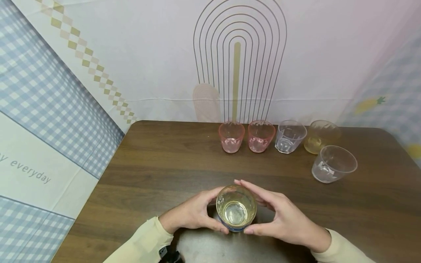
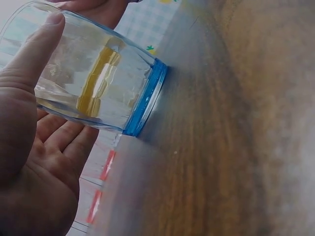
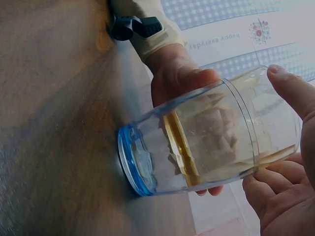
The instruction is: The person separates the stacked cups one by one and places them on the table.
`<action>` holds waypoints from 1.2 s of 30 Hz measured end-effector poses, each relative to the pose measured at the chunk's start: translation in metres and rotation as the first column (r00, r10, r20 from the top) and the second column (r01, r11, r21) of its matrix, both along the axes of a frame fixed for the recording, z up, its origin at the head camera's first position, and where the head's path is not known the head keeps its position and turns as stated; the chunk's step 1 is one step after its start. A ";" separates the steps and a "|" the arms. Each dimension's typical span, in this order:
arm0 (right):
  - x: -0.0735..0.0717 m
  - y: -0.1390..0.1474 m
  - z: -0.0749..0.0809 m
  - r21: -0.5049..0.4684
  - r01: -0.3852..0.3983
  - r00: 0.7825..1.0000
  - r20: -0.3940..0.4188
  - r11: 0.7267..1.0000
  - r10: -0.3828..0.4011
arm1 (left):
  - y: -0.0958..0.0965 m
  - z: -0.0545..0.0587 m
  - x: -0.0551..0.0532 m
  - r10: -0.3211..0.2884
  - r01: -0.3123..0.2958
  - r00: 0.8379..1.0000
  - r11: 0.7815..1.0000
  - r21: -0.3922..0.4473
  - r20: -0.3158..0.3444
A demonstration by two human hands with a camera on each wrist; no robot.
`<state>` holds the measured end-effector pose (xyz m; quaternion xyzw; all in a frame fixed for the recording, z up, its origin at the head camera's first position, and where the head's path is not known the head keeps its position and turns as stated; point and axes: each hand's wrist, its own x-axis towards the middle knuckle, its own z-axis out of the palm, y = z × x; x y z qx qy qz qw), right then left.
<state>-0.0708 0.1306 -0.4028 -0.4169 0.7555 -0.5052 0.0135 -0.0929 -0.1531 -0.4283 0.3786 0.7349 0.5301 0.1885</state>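
Note:
A yellow-tinted clear cup (image 1: 236, 199) is nested inside a blue-tinted clear cup (image 3: 129, 162), near the front of the table. In the right wrist view the yellow cup's rim stands out above the blue one's. My left hand (image 1: 197, 213) holds the blue cup from the left, thumb on the near side and fingers behind. From the right, my right hand (image 1: 286, 219) holds the yellow cup near its rim between thumb and fingers. The blue base is at the tabletop; the wrist views do not show clearly whether it touches.
Along the back of the brown table (image 1: 164, 153) stand two pink cups (image 1: 231, 137) (image 1: 260, 137), a clear faceted cup (image 1: 289, 137) and an amber cup (image 1: 317, 138). A clear round cup (image 1: 332, 164) stands before them at right. A patterned cloth (image 1: 158, 54) hangs behind.

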 end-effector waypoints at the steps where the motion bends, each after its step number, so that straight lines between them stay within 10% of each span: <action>1: 0.000 -0.001 0.000 -0.007 0.000 1.000 0.005 1.000 0.000 | 0.000 0.000 0.000 0.001 -0.001 1.000 1.000 0.002 -0.004; 36: 0.004 -0.005 -0.003 -0.126 0.074 0.995 0.081 0.989 -0.064 | 0.002 -0.004 0.001 -0.008 0.006 0.991 1.000 -0.011 -0.135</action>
